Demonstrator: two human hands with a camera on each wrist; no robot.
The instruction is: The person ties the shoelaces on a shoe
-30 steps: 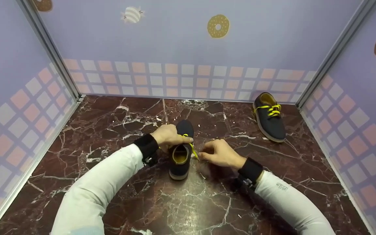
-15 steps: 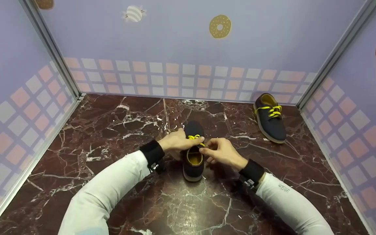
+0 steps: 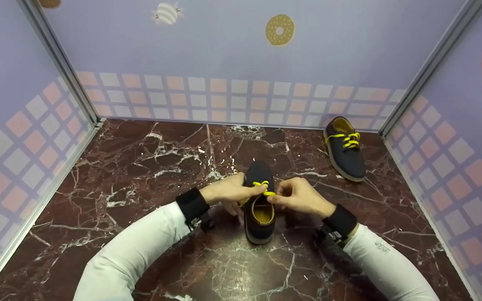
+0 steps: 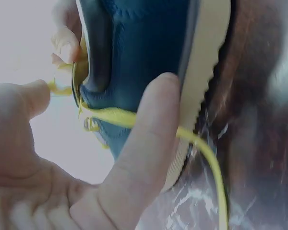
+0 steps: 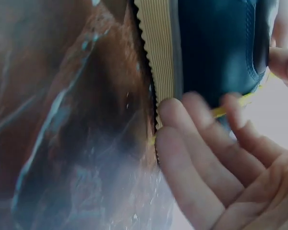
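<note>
A dark shoe [image 3: 259,171] with a tan sole stands on the floor between my hands, its toe pointing away from me. Yellow shoelace [image 3: 269,193] crosses its top. My left hand [image 3: 233,190] holds the shoe from the left, thumb over the lacing. In the left wrist view, one finger [image 4: 156,110] lies along the shoe's side across a lace [image 4: 110,115] whose end hangs past the sole. From the right, my right hand [image 3: 306,198] pinches lace by the shoe's opening. Its other fingers [image 5: 197,117] lie along the side of the shoe in the right wrist view.
A second dark shoe [image 3: 347,154] with yellow laces stands at the back right near the wall corner. Purple panels with pink and white squares [image 3: 218,102] enclose the red-brown marble floor [image 3: 174,159] at the back and both sides.
The shoe has shifted right and a little towards me along with my left hand. My right hand first closed in on the lace beside the opening, then moved slightly right and nearer me.
</note>
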